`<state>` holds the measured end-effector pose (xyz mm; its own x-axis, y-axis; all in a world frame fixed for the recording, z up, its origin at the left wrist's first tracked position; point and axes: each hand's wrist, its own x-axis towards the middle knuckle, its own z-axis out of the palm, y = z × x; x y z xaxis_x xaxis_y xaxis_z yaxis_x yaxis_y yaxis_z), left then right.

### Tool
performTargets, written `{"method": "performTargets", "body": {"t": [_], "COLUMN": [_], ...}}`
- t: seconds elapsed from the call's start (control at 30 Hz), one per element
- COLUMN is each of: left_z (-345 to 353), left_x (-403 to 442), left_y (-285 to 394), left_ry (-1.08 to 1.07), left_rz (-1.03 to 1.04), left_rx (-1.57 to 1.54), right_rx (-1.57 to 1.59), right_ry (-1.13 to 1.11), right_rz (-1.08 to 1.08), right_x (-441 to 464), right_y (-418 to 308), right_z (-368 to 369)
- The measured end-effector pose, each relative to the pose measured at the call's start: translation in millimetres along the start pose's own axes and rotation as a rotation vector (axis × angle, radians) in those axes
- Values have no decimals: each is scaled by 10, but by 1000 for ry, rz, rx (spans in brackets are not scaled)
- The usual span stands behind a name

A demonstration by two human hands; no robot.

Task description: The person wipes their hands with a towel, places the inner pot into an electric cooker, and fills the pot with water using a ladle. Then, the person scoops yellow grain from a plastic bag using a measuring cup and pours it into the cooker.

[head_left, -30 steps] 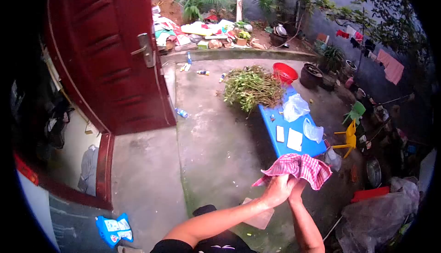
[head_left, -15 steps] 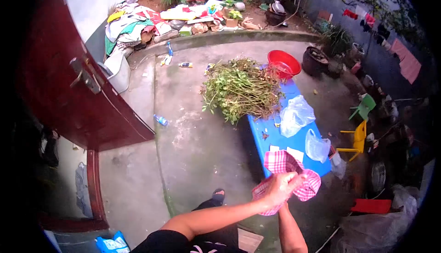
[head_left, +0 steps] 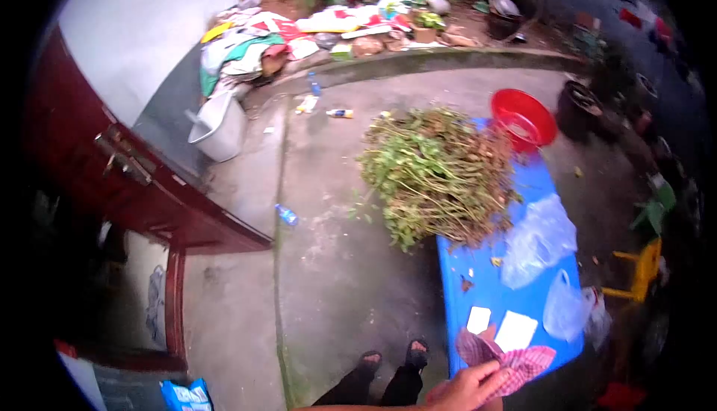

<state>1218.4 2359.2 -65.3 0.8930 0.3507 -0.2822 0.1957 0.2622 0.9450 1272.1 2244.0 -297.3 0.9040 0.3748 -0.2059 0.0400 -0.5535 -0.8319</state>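
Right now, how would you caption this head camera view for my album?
Outdoors, the left hand holds a checkered cloth at a blue table piled with leafy plants.

The yard has a grey concrete floor [head_left: 336, 284], bounded at the rear by a low curved curb [head_left: 448, 59]. A dark red door [head_left: 149, 187] stands open at left; behind it, the wall [head_left: 149, 30] is white above and grey below. A blue table [head_left: 534, 179] occupies the right. A yellow chair [head_left: 647, 269] and a green chair [head_left: 657, 208] stand beyond it. Daylight is diffuse.
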Motion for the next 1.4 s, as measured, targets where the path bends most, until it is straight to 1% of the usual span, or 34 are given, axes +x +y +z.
{"method": "performTargets", "body": {"t": [0.03,0.07,0.1,0.17,0.23,0.27,0.3,0.37,0.47,0.57,0.6,0.7,0.73,0.77,0.8,0.83,0.87,0.9,0.93,1.03,1.07,1.13,1.17,1.23,1.27,1.3,1.33,1.37,1.4], "left_z": [56,125,184,274,319,433,419,436,454,534,501,337,303,180,41,-15,-134,-261,-384,-609,-686,-832,-896,-1056,-1091,-1063,-1047,-940,-979], "left_x": [47,55,159,272,354,462,465,518,562,641,660,598,538,513,425,399,379,364,314,144,53,-190,-320,-542,-588,-637,-736,-689,-811], "left_y": [3,52,-62,-82,-67,-288,-136,-57,73,-223,-255,75,240,202,488,498,543,628,818,1122,1200,1286,1307,1282,1198,1194,1248,1050,1098], "left_ry": [-10,-9,24,67,39,81,71,47,128,254,265,280,315,270,234,277,374,415,495,556,570,594,603,635,615,504,427,457,486], "left_rz": [-54,-87,16,72,45,158,119,92,59,177,152,64,-32,96,-35,-75,-25,-2,55,235,273,347,340,329,366,319,304,339,329], "left_rx": [-148,-126,-35,-176,-137,-138,-107,-118,18,54,31,-67,-114,-94,-100,-250,-115,-195,-140,-274,-305,-366,-370,-373,-360,-636,-704,-634,-388], "right_rx": [-24,-48,-73,-114,-146,-167,-179,-202,-225,-237,-242,-253,-249,-250,-248,-248,-238,-229,-215,-166,-141,-36,14,-73,-114,-162,-211,-265,-309], "right_ry": [12,29,46,71,90,102,104,105,93,72,56,7,-13,-37,-67,-99,-130,-159,-181,-210,-212,-203,-202,-221,-235,-252,-273,-280,-295], "right_rz": [10,12,21,30,25,27,31,49,69,92,100,92,89,79,73,72,77,89,103,139,153,232,266,230,208,164,126,86,46], "right_x": [48,66,109,271,484,589,674,777,890,934,948,996,1092,1172,1267,1361,1478,1593,1718,2040,2120,2128,2063,1787,1674,1617,1544,1434,1361], "right_y": [90,159,215,276,330,348,348,376,394,404,396,411,412,416,395,410,393,396,354,180,42,-513,-738,-1054,-1200,-1220,-1164,-1040,-888], "right_z": [43,76,87,75,56,44,37,19,45,106,150,198,204,203,185,148,106,22,-46,-273,-303,-275,-288,-270,-226,-97,29,113,243]}}
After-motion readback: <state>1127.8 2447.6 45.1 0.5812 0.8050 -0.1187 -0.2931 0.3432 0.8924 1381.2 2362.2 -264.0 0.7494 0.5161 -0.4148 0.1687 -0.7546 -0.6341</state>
